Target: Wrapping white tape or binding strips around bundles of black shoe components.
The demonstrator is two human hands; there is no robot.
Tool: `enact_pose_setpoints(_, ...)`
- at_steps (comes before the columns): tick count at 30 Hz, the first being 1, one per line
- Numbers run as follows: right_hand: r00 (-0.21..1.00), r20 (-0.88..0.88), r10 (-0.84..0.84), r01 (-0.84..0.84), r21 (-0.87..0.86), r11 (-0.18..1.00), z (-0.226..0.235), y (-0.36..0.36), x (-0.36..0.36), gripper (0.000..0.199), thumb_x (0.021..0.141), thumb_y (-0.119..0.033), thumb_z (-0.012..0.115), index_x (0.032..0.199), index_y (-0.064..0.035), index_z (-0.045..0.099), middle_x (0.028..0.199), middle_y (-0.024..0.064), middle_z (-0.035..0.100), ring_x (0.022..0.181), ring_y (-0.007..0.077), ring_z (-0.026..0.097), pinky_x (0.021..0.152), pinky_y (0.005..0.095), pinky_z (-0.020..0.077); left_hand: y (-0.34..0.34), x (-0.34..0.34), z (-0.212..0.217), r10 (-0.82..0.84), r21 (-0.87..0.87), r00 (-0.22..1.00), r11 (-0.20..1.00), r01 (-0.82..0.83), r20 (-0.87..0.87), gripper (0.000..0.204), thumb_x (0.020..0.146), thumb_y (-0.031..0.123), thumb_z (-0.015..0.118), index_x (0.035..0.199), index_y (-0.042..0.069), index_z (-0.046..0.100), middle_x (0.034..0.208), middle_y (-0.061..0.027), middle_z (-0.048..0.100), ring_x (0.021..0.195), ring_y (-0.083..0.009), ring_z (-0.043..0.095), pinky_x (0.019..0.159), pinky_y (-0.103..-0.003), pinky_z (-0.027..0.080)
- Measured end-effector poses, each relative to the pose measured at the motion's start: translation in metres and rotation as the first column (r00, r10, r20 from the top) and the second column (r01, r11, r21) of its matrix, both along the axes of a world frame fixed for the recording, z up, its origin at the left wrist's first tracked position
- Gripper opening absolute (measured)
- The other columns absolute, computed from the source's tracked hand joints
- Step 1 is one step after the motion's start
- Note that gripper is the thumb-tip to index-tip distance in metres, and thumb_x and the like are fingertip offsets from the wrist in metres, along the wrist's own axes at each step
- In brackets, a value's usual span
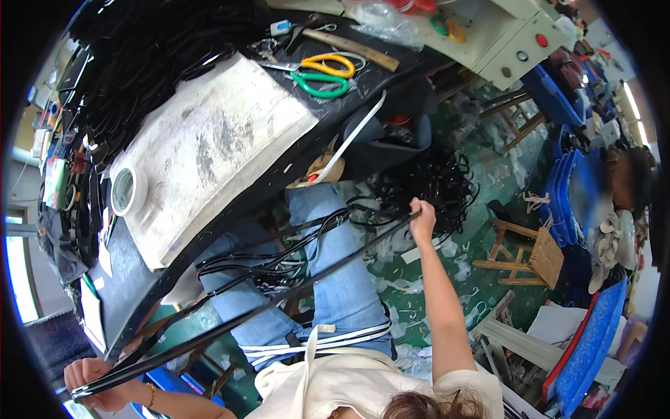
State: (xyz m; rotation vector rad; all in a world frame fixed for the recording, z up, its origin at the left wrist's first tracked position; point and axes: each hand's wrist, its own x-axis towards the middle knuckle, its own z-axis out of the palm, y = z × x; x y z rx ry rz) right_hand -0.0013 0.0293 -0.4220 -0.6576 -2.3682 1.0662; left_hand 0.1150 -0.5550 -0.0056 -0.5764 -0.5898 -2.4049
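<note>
Long, thin black strips [279, 298] stretch diagonally between my two hands, above my legs. My left hand [105, 384], far out at the lower left, is closed round one end of them. My right hand [421, 221] grips the other end, raised over the floor on the right, with fingers curled. More black strips [269, 268] lie in loose loops across my thighs. A big tangled pile of black strips [436, 185] rests on the floor beyond my right hand. What the strips are made of I cannot tell.
A stained white sheet [223, 136] covers part of the black worktable. On it sit a tape roll [140, 188], scissors [324, 66], a hammer [356, 49] and a heap of black strips [153, 63]. Wooden stools [541, 258] and blue crates [562, 199] stand right, among floor scraps.
</note>
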Motion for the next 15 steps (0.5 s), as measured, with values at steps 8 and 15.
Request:
enact_pose_setpoints(8, 0.544, -0.715, -0.439, -0.141, -0.594, 0.792, 0.456, 0.259, -0.103, 0.040, 0.092, -0.047, 0.048, 0.097, -0.0075, 0.052, 0.079, 0.0035, 0.051, 0.067, 0.0170, 0.051, 0.063, 0.0320, 0.0451, 0.068, 0.000, -0.057, 0.100, -0.541, 0.888, 0.822, 0.180, 0.448, 0.023, 0.077, 0.003, 0.059, 0.069, 0.013, 0.040, 0.060, 0.0005, 0.042, 0.051, -0.0107, 0.037, 0.052, -0.029, 0.026)
enact_pose_setpoints(15, 0.634, -0.747, 0.202, 0.063, 0.309, 0.949, 0.585, 0.212, -0.100, 0.028, 0.091, -0.025, 0.055, 0.113, -0.0080, 0.056, 0.096, 0.0058, 0.061, 0.074, 0.0143, 0.055, 0.072, 0.0292, 0.0461, 0.133, -0.030, -0.086, -0.140, -0.697, 0.756, 0.310, 0.647, 0.639, 0.008, 0.079, 0.003, 0.063, 0.085, -0.002, 0.059, 0.077, -0.0105, 0.063, 0.070, -0.0207, 0.060, 0.066, -0.030, 0.046)
